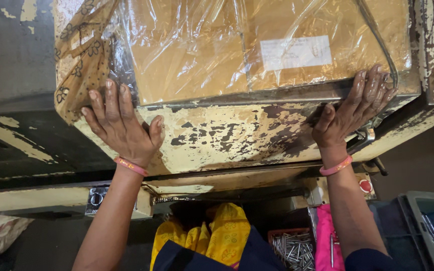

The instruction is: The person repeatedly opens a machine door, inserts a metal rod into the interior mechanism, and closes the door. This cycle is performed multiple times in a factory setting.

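You have two hands on one big box (257,50), a brown carton wrapped in clear crinkled plastic, sitting on a worn metal ledge (227,135) with flaking cream paint. Your left hand (121,125) lies flat at its lower left corner, fingers spread. Your right hand (355,108) grips the lower right edge, fingers close together and curled over it. One white rectangular label (296,52) sits on the box's upper right. Below, one red tray (292,248) holds many metal pins.
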